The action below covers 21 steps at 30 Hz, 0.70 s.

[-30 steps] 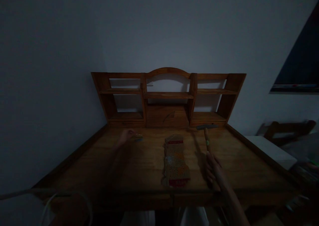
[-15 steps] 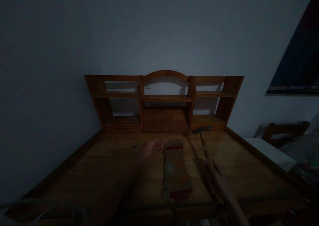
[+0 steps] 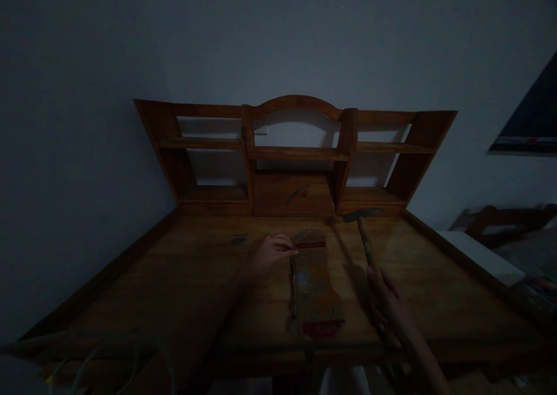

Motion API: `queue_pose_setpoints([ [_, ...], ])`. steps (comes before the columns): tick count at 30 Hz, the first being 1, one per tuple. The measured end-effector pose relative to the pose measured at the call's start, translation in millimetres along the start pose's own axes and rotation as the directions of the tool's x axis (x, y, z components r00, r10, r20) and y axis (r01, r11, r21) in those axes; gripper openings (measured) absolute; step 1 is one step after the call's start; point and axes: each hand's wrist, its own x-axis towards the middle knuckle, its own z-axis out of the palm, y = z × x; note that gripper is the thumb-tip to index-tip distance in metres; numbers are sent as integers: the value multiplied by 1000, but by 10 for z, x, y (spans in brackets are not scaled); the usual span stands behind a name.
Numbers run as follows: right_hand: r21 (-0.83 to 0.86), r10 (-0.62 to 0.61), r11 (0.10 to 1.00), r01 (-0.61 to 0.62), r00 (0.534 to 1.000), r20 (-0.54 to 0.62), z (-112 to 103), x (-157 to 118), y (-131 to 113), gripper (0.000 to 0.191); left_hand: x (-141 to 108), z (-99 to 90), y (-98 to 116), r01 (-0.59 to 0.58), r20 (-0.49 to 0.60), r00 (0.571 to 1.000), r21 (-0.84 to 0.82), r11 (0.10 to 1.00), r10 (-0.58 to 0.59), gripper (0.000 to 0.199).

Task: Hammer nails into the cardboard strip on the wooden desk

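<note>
A hammer [image 3: 364, 232] with a dark metal head and wooden handle is raised over the desk, my right hand [image 3: 387, 302] wrapped round the lower handle. On the desktop lies a flat brown piece, apparently cardboard [image 3: 315, 267], with red bands near both ends and an orange patch in the middle. My left hand [image 3: 274, 251] reaches in from its left, thumb and fingertips pinched at its upper left edge. Whatever is between those fingertips is too small and dark to make out. Left of this hand lie small thin grey pieces [image 3: 239, 239].
A wooden shelf unit [image 3: 300, 152] stands along the back of the desk [image 3: 174, 290], against the wall. Raised wooden edges [image 3: 461, 273] border the sides. Pale cables [image 3: 100, 340] loop at the lower left. A chair back [image 3: 500, 218] and white surface [image 3: 478, 256] are at the right.
My left hand has turned and shifted right, its fingertips now pinched together at the cardboard's upper left edge. The hammer remains raised in my right hand. The camera view has shifted slightly.
</note>
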Motion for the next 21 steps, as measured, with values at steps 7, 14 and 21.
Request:
queue_pose_setpoints([
  [7,-17,10,1000,-10,1000,-11,0,1,-4,39,-7,26,-2,-38,34,999,79,996,36,25],
  [14,-22,-16,1000,15,1000,-27,11,2,3,38,-5,40,-45,-38,24,999,116,992,35,20],
  [21,-89,27,996,-29,999,-23,114,-216,-149,47,1,84,-67,-65,25,998,116,991,63,17],
])
